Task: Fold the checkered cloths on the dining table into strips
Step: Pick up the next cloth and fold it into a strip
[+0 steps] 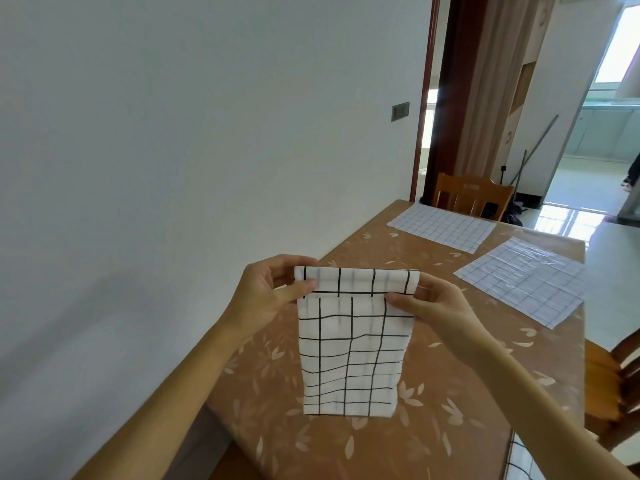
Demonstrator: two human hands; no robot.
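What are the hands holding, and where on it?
The left hand and right hand pinch the black-checked cloth at the two ends of its folded-over top edge.

Four checkered cloths are counted — one bold-gridded cloth (351, 362) held between two hands, the left hand (266, 296) and the right hand (436, 306), two fine-gridded ones laid flat, the far cloth (443, 223) and the right cloth (523, 278), and a fourth cloth (519, 460) seen only partly at the near right edge. One table (363, 251) is seen. Two wooden chairs are counted — the far chair (467, 195) and the side chair (616, 375) — with one wall switch (400, 111).
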